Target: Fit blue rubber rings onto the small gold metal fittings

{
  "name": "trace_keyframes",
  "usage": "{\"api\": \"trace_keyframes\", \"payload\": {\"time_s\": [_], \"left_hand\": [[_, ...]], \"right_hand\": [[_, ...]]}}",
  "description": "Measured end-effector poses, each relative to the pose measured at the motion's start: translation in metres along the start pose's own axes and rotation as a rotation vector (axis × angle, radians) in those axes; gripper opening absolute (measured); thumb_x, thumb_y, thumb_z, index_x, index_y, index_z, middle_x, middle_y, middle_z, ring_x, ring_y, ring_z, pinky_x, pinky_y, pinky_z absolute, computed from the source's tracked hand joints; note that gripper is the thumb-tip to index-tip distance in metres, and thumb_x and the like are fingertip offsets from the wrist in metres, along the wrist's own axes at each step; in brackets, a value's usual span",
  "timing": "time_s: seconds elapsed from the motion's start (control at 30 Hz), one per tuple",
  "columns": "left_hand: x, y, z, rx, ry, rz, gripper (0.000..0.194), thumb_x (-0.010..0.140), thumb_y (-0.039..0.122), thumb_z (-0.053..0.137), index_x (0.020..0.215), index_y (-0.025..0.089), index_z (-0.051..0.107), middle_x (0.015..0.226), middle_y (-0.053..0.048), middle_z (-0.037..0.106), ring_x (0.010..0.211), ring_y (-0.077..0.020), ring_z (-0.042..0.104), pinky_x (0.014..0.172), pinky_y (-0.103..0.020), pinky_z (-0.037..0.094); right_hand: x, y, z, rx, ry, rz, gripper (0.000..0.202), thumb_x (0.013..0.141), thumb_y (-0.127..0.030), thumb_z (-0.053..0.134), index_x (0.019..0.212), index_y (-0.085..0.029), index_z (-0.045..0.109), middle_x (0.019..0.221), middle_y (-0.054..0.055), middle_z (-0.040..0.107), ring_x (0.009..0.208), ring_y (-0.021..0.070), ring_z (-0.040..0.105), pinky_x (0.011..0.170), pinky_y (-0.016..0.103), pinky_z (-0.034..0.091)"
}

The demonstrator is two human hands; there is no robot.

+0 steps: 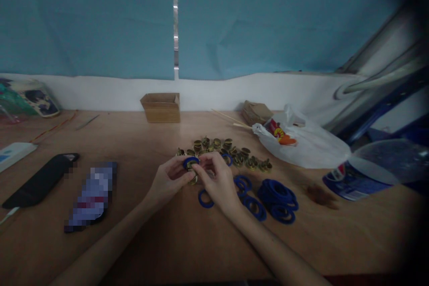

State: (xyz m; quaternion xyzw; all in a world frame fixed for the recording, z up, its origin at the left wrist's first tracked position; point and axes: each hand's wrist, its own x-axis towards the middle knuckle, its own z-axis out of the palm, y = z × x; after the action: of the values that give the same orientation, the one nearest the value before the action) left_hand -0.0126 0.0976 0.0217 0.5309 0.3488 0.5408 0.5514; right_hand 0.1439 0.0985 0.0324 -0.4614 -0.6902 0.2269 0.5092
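Observation:
Close together over the table, my two hands meet around a small blue ring (pixel 190 160) and a brass-coloured metal piece (pixel 193 180). My left hand (pixel 169 178) pinches the ring from the left. The fingers of my right hand (pixel 216 178) press on the ring and brass piece from the other side, so part of both is hidden. Just behind the hands lie several brass-coloured pieces (pixel 228 144). Flat blue rings (pixel 254 208) are scattered right of my right hand, beside a heap of more blue rings (pixel 275 192). One loose ring (pixel 205 199) lies under my right wrist.
An open cardboard box (pixel 163 109) stands by the wall. Right are a white plastic bag (pixel 311 145), a crumpled brown carton (pixel 256 111), thin sticks (pixel 228 117) and a clear bottle (pixel 360 176). Left lie a black phone-like object (pixel 40 181), a pixelated item (pixel 92 199) and a power strip (pixel 15 154).

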Motion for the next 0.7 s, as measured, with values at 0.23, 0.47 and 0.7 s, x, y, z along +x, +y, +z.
{"api": "trace_keyframes", "payload": {"time_s": [0.23, 0.47, 0.7], "left_hand": [[0.002, -0.003, -0.003, 0.018, 0.041, 0.015, 0.032, 0.073, 0.022, 0.074, 0.102, 0.015, 0.066, 0.105, -0.009, 0.072, 0.100, -0.0208, 0.067, 0.095, -0.037, 0.050], [0.002, -0.003, -0.004, 0.019, 0.015, 0.005, 0.034, 0.070, 0.018, 0.076, 0.102, 0.014, 0.066, 0.105, -0.010, 0.072, 0.101, -0.0217, 0.066, 0.094, -0.036, 0.051], [-0.002, -0.004, -0.001, 0.005, -0.008, -0.013, 0.037, 0.065, 0.017, 0.079, 0.100, 0.016, 0.068, 0.102, -0.008, 0.073, 0.097, -0.0213, 0.068, 0.090, -0.035, 0.052]], "right_hand": [[0.000, 0.000, 0.000, 0.035, -0.018, -0.002, 0.014, 0.083, -0.028, 0.065, 0.093, -0.021, 0.057, 0.088, 0.004, 0.059, 0.073, 0.0160, 0.060, 0.066, 0.030, 0.051], [-0.004, 0.005, 0.004, 0.017, -0.002, -0.015, 0.010, 0.085, -0.023, 0.062, 0.094, -0.021, 0.058, 0.089, 0.003, 0.058, 0.073, 0.0152, 0.058, 0.066, 0.029, 0.048], [-0.010, 0.006, 0.010, 0.035, 0.008, 0.011, 0.009, 0.084, -0.018, 0.057, 0.091, -0.021, 0.051, 0.085, 0.002, 0.055, 0.073, 0.0160, 0.056, 0.065, 0.029, 0.047]]}}
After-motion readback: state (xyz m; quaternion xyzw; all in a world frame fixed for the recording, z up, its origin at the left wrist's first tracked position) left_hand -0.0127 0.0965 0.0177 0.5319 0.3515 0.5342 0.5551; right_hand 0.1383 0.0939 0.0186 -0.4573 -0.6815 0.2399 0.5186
